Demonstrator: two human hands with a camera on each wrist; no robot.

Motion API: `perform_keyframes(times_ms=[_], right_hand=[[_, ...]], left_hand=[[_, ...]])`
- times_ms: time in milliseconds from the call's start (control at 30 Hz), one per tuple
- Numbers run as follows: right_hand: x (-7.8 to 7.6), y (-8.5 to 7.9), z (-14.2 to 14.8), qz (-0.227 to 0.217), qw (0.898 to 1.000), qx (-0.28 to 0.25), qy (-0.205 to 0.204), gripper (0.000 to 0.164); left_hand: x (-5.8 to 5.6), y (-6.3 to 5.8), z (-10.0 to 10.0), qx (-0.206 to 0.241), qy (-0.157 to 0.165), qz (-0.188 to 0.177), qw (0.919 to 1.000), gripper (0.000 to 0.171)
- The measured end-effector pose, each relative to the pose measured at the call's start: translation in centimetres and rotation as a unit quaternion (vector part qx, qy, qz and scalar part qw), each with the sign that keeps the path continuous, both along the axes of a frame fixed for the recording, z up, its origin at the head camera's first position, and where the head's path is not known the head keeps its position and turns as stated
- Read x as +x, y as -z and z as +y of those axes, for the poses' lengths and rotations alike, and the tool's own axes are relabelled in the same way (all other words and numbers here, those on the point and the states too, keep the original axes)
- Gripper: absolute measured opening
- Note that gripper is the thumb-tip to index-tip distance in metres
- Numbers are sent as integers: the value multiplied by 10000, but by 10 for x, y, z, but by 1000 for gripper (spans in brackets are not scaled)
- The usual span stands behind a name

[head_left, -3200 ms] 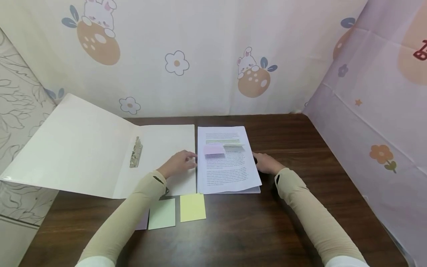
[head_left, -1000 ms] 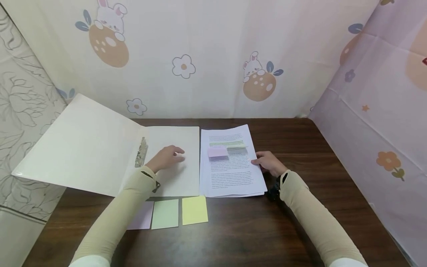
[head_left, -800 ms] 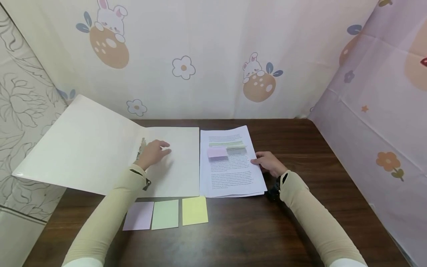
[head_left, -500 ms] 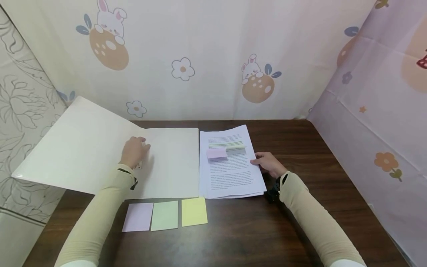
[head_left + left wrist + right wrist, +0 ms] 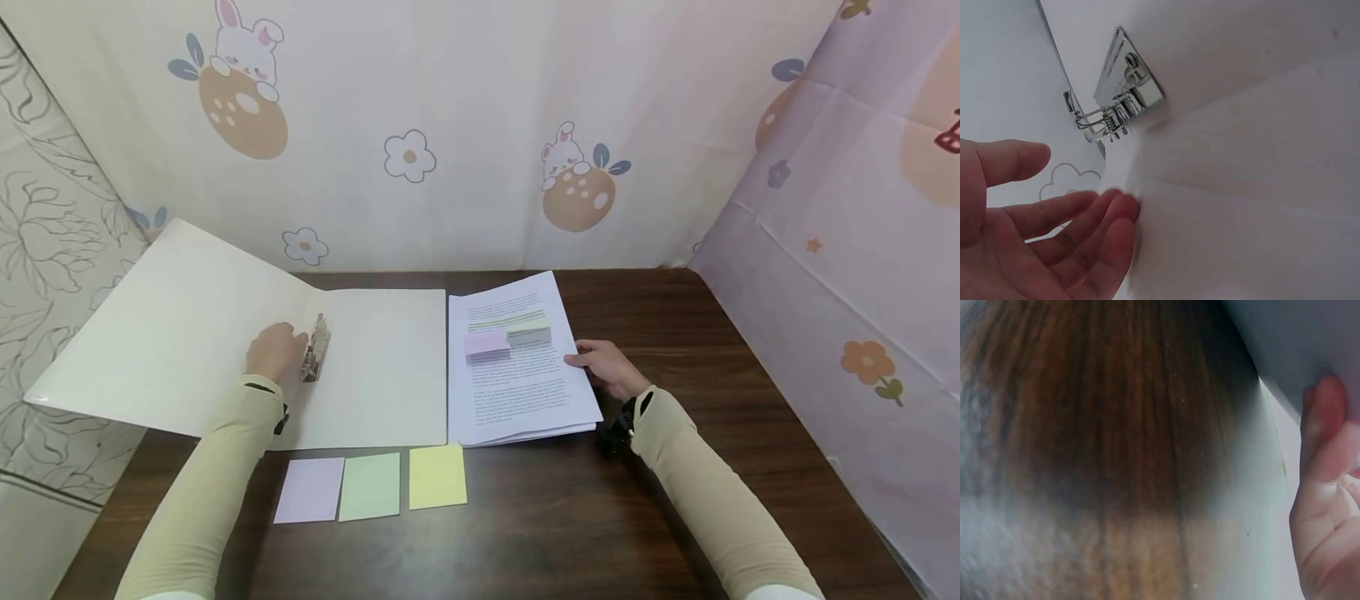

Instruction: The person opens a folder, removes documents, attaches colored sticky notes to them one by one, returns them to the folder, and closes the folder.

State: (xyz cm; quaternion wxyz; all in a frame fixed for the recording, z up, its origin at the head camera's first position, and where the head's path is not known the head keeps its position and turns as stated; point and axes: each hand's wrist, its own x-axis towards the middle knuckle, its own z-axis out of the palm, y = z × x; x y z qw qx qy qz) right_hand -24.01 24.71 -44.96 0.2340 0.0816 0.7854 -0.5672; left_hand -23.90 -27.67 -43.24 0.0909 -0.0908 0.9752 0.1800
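A white lever-clip binder [image 5: 390, 367] lies spread out, its left cover [image 5: 172, 325] tilted up toward the wall. My left hand [image 5: 273, 352] is just left of the metal clip [image 5: 316, 348]. In the left wrist view its fingers [image 5: 1079, 237] are loosely bent with nothing between them, the fingertips close to the white board below the clip; contact is unclear. My right hand [image 5: 609, 367] pinches the right edge of a stack of printed paper [image 5: 517, 392], thumb on top, other fingers beneath. That edge is slightly raised. A purple sticky note [image 5: 487, 343] and a green one [image 5: 528, 330] stick to the top sheet.
Purple [image 5: 310, 490], green [image 5: 370, 487] and yellow [image 5: 437, 476] sticky-note pads lie in a row before the binder. A dark wooden table [image 5: 540, 517] carries everything. Patterned cloth [image 5: 480, 133] hangs behind and at the right.
My left hand has moved left from the binder's right board, passing over the clip. My right hand went from beside the stack to pinching its edge, and the sheets' right side has risen slightly.
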Motion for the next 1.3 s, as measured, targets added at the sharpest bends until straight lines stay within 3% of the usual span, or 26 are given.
perform_keyframes(times_ms=[167, 300, 667, 833, 1300], right_hand=[[1, 2, 4, -9, 9999, -119, 118, 47], [2, 1, 7, -75, 9996, -146, 213, 48], [1, -3, 13, -246, 9972, -526, 478, 52], [0, -5, 13, -301, 9966, -592, 488, 53], [-3, 1, -13, -208, 9966, -692, 394, 49]], left_hand=[[-2, 5, -2, 655, -20, -572, 9962, 55], [-4, 8, -2, 889, -24, -802, 9928, 57], [-12, 19, 0, 1033, 160, -572, 9929, 52], [-18, 20, 16, 1037, 222, -622, 9924, 50], [-26, 19, 89, 1159, 419, -474, 9912, 45]])
